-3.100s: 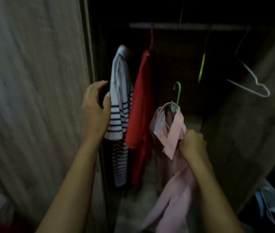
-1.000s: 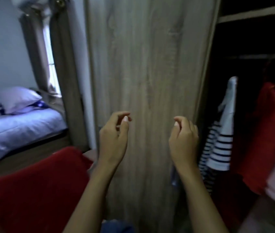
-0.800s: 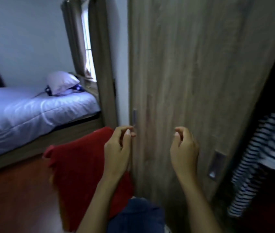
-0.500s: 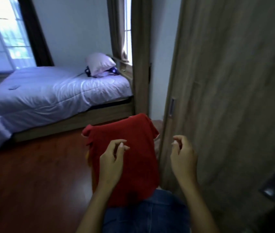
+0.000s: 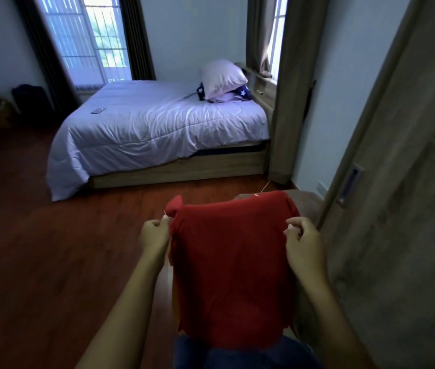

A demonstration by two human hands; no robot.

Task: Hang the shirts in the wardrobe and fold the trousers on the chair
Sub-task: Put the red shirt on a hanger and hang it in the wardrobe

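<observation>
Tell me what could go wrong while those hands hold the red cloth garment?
The left hand and right hand only pinch the red cloth garment at its edges, so it might slip. Its lower end lies over blue denim fabric, which may get dragged along. The wooden wardrobe door stands close by the right hand.

Reaching up from the bottom edge with both bare forearms [image 5: 120, 315]. Pinching the left side of a soft red fabric garment [image 5: 229, 267] with the left hand [image 5: 155, 234], centre-left; pinching its right side with the right hand [image 5: 304, 241], fingers [image 5: 294, 225] curled, centre-right.
</observation>
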